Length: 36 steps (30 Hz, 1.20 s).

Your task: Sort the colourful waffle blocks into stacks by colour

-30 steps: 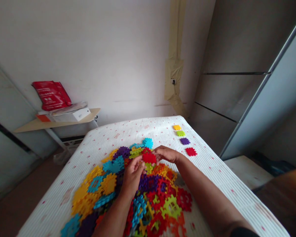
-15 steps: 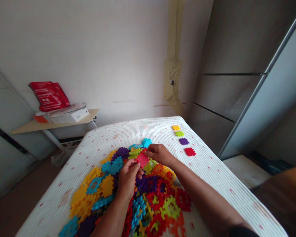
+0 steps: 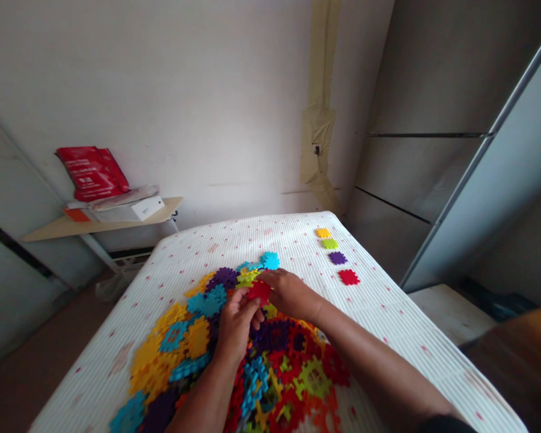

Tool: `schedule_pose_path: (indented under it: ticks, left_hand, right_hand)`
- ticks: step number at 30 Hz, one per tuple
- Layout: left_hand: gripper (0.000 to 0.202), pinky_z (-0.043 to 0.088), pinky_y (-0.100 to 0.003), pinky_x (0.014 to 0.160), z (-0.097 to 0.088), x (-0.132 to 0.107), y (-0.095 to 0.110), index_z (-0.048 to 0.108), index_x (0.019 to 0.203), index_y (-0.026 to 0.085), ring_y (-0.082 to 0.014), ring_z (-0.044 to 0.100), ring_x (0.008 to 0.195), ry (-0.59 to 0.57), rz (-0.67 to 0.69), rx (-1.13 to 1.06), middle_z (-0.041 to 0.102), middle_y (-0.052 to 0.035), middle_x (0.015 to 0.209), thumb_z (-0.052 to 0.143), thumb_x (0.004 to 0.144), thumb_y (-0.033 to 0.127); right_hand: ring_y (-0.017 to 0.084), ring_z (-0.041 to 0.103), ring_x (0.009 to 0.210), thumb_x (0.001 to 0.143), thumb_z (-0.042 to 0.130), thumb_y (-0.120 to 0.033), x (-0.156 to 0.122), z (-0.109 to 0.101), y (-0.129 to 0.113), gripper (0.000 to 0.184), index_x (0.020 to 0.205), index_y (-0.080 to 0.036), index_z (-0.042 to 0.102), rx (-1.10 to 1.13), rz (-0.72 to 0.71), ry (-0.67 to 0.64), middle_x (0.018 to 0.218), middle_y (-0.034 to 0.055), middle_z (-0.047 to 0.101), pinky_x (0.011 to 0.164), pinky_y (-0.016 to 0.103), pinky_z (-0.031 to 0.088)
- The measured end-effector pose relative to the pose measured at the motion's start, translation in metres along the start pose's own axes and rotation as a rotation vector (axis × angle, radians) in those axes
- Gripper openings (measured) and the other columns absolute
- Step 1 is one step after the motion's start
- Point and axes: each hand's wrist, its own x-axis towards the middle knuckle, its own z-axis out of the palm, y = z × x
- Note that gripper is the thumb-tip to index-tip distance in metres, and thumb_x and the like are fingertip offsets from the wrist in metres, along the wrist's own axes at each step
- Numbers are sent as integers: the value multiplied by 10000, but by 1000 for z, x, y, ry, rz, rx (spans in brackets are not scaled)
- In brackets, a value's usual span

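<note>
Red and flat, with a notched rim, the red piece (image 3: 258, 291) is held between the two hands, over the far part of a mixed pile (image 3: 255, 379) of notched pieces. The thumb and fingers of the left hand (image 3: 238, 313) are clamped on its near left edge. The fingers of the right hand (image 3: 292, 293) are bent close together along its upper right edge; whether the right thumb presses from below cannot be told, as the hand hides it. For sound handling, grip the rim only, keep the broad face uncovered, and press lightly: a part this thin would probably flex under a hard pinch. Keep it above the pile, since its teeth could catch on those underneath. The pile crowds both wrists, and the forearms cover some of it. Right of the right hand, well apart from it, a yellow piece (image 3: 323, 233), a green piece (image 3: 330, 243), a purple piece (image 3: 338, 257) and a second red piece (image 3: 348, 276) lie spaced in a line on the white ribbed cloth (image 3: 293, 237). Beyond, at left, a side table (image 3: 45, 230) bears a white box (image 3: 146, 208) and a red bag (image 3: 90, 174); a grey cabinet (image 3: 401, 162) stands at right.
</note>
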Motion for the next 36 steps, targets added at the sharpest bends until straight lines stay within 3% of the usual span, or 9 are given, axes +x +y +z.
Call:
schedule_pose_path:
  ticks: [5, 11, 17, 22, 26, 30, 33, 36]
  left_hand:
    - [298, 311, -171, 377, 0, -1, 2, 527, 847, 173, -81, 459, 383, 12, -15, 5, 556, 49, 457, 612, 730, 433]
    - [315, 306, -171, 376, -2, 0, -1, 554, 822, 160, -79, 456, 387, 27, -29, -38, 551, 43, 455, 620, 724, 452]
    - [293, 318, -180, 389, -4, 1, -4, 589, 780, 150, -75, 461, 402, 27, -20, -27, 560, 34, 480, 624, 721, 435]
    - [277, 324, -187, 400, -4, 1, -3, 585, 723, 155, -78, 465, 414, 17, -8, -40, 558, 34, 486, 625, 720, 429]
    - [285, 336, -202, 420, -5, 1, -5, 585, 726, 151, -90, 478, 430, 19, 14, -5, 563, 29, 514, 609, 747, 434]
    - [311, 343, -206, 438, -6, 0, -5, 571, 666, 158, -97, 484, 443, 1, 31, 45, 554, 21, 504, 576, 770, 450]
    - [329, 338, -201, 431, -5, -1, -2, 608, 697, 152, -91, 472, 438, -22, 42, 81, 567, 12, 516, 555, 780, 466]
    - [364, 342, -199, 424, -4, -2, 1, 649, 856, 138, -89, 484, 453, -12, 51, 70, 618, -11, 606, 553, 774, 479]
  right_hand:
    - [204, 556, 980, 739, 448, -39, 0, 0, -2, 300, 975, -133, 607, 17, -46, -17, 990, 107, 644, 863, 311, 422]
    - [196, 562, 1007, 696, 439, 5, -1, 0, 3, 452, 1098, -146, 581, 67, -46, -14, 1084, 108, 625, 868, 319, 428]
    - [201, 560, 1027, 713, 448, 0, -2, 1, 7, 415, 1075, -138, 596, 87, -79, 4, 1102, 121, 621, 876, 312, 428]
    - [219, 558, 1012, 728, 604, -123, -1, -2, 6, 298, 1026, -139, 602, 85, -97, -10, 1052, 111, 628, 864, 323, 433]
    - [235, 561, 961, 680, 731, -279, 1, 6, 4, 390, 1014, -137, 589, 15, -131, 19, 1003, 119, 627, 837, 336, 436]
    - [232, 569, 903, 685, 712, -261, 3, 11, 3, 384, 1022, -127, 583, -65, -121, 30, 956, 117, 632, 799, 333, 441]
    - [228, 574, 918, 686, 665, -210, -1, 0, 14, 419, 1089, -139, 570, -87, -100, -6, 1016, 116, 628, 800, 335, 443]
    - [236, 568, 983, 670, 618, -152, -15, -22, 44, 511, 1176, -153, 547, -124, -11, -30, 1108, 122, 613, 842, 348, 439]
